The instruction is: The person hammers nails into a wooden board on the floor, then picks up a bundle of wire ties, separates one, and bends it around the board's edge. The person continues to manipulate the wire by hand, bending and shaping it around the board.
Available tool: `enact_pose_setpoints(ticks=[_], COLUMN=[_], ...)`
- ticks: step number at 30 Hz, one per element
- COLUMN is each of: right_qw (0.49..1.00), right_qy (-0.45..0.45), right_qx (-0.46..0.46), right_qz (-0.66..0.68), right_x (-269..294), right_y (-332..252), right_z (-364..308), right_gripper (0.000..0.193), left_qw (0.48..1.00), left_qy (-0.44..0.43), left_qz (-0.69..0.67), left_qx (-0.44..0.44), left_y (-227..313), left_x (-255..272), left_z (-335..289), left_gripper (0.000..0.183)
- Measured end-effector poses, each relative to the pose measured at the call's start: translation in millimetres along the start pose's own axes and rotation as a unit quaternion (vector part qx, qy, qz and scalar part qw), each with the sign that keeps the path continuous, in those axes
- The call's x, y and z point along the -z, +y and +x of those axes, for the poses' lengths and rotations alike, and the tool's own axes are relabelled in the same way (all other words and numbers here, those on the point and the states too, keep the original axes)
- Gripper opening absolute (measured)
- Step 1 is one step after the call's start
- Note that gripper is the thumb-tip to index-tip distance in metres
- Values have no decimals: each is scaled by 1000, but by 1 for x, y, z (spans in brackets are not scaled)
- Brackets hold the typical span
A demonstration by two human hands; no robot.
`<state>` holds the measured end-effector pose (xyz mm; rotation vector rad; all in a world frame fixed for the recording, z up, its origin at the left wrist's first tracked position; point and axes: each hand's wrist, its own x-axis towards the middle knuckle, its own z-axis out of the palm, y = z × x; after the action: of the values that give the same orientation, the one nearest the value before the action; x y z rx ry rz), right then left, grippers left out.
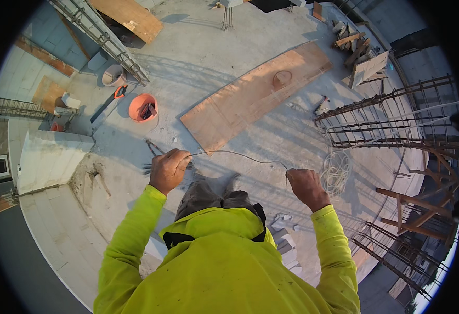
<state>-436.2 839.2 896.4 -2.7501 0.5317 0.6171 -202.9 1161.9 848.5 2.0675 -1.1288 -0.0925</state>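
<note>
A thin dark wire stretches between my two hands in front of my body, bowing slightly upward in the middle. My left hand is closed on one end of it. The other end is pinched in my right hand, where a short piece of wire hangs down by the fingers. Beyond the wire, a long plywood sheet lies on the concrete floor. Close to my left hand, dark slender tools or rods rest on the floor, partly hidden behind the hand.
An orange bucket with items inside, a hand saw and a pale bucket stand far left. Rebar cages project from the right, beside a coiled pale hose or cable. A block wall borders the left; scrap wood is piled far right.
</note>
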Motion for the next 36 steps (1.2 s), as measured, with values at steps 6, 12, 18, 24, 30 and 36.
enact_pose_setpoints(ticks=[6,12,18,24,30,36], right_qw=[885,930,848,927,665,951], right_qy=[1,303,132,15,-110,221], right_qx=[153,184,174,151,152,187], right_qz=[440,100,483,343,723,106], right_x=[4,2,-42,-40,-25,-34], right_y=[-49,-75,-73,-72,-89,-84], right_z=[-43,35,31,51,21,73], right_gripper=[18,38,34,29,34,45], left_qw=[996,986,981,987,988,987], left_qy=[-59,-164,-137,-120,-67,-112], left_qz=[39,-15,-83,-52,-32,-45], left_qx=[48,31,107,98,136,108], left_y=[-23,5,1,0,-27,-9], left_x=[20,-11,-9,-16,-11,-28], left_z=[32,33,32,23,37,39], left_gripper=[12,13,13,13,15,15])
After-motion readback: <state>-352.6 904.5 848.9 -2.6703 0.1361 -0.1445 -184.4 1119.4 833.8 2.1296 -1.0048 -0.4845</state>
